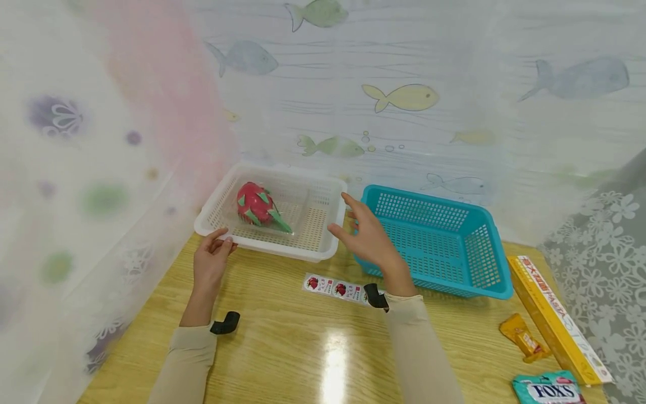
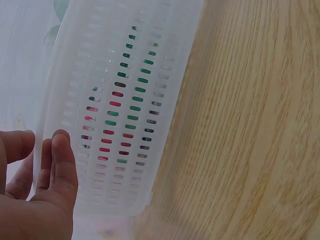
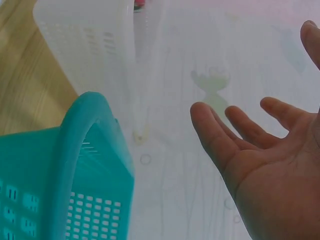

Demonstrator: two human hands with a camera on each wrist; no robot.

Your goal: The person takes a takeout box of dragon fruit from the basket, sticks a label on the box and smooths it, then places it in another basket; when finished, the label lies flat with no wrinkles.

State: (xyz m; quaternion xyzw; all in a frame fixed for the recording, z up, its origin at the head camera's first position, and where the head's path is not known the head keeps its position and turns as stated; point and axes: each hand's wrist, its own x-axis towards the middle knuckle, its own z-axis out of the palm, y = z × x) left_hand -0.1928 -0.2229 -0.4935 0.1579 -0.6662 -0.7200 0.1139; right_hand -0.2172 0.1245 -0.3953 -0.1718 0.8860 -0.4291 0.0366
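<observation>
A white plastic basket (image 1: 323,255) with slotted sides stands at the back left of the table. Inside it, a clear plastic box (image 1: 299,216) holds a red dragon fruit (image 1: 255,203) with green scales. My left hand (image 1: 211,261) pinches the basket's near left rim; in the left wrist view, fingers and thumb (image 2: 19,146) lie on opposite sides of that rim. At the basket's right end is my right hand (image 1: 370,238), its fingers spread and holding nothing. The right wrist view shows this hand (image 3: 270,160) with its palm bare.
Right of the white basket stands a turquoise basket (image 1: 429,241). A strip of dragon fruit stickers (image 1: 328,286) lies in front of both. Along the right edge are a long yellow pasta box (image 1: 555,320), an orange packet (image 1: 525,338) and a teal FOX'S bag (image 1: 549,388). Patterned curtains (image 1: 323,101) hang behind.
</observation>
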